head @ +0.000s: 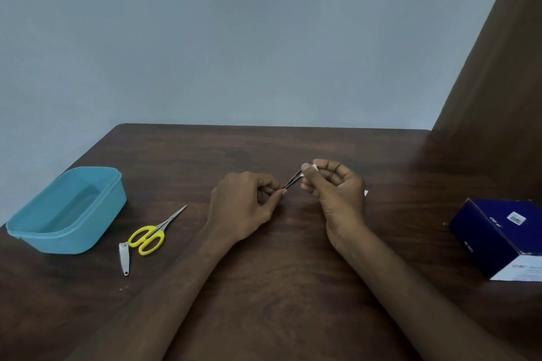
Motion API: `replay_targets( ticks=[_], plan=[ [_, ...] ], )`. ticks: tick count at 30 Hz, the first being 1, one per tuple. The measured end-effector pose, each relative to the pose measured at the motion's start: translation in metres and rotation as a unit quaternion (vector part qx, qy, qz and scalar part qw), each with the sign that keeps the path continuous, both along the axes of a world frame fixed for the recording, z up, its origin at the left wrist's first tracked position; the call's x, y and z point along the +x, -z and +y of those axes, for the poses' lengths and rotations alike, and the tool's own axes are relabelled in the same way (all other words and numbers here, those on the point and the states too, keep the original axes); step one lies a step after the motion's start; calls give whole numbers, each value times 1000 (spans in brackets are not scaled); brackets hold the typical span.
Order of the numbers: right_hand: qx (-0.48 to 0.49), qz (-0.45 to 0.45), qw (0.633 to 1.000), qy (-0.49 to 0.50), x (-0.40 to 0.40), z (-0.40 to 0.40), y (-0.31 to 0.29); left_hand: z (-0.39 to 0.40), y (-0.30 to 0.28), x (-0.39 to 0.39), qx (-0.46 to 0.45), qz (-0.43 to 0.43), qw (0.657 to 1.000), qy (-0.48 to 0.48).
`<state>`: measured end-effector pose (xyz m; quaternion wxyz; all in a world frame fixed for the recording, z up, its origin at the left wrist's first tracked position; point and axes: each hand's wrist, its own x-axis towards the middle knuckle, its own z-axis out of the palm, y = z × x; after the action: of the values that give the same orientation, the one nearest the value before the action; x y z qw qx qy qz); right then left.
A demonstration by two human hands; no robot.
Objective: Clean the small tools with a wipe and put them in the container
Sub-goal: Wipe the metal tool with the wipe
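Left hand [246, 202] pinches tweezers [293, 180] while right hand [334, 184] rubs a wipe [315, 167] over their tips (container [88, 231] likely next).

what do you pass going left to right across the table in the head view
blue container → nail clipper → yellow scissors → left hand → tweezers → right hand gripping a wipe → dark blue box
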<state>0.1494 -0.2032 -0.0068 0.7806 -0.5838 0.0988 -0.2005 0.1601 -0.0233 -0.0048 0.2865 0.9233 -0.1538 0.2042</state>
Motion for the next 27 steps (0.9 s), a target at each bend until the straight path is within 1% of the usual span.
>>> replay_targets(
  ticks=[5,10,15,17,20,21,25,27],
  plan=[
    [-18,17,1000,-3,-5,1,0,1,2,-1,-12,-6,1000,9],
    [4,26,1000,-9,-5,0,-1,1,1,-3,-32,-26,999,21],
    [-68,37,995,-69,-6,1,-1,3,3,1,-77,-43,995,37],
    [-55,38,995,-74,-5,0,-1,3,4,2,-86,-40,994,56],
    [-4,28,999,-43,-1,-2,-1,2,5,2,-91,-30,993,64],
    [-2,29,999,-44,-1,-3,0,2,5,3,-93,-31,993,64],
    [-90,38,989,-112,-6,-3,1,4,5,4,-107,-32,991,80],
    [-95,33,989,-105,-5,-3,1,3,6,5,-119,-26,989,85]
  ],
)
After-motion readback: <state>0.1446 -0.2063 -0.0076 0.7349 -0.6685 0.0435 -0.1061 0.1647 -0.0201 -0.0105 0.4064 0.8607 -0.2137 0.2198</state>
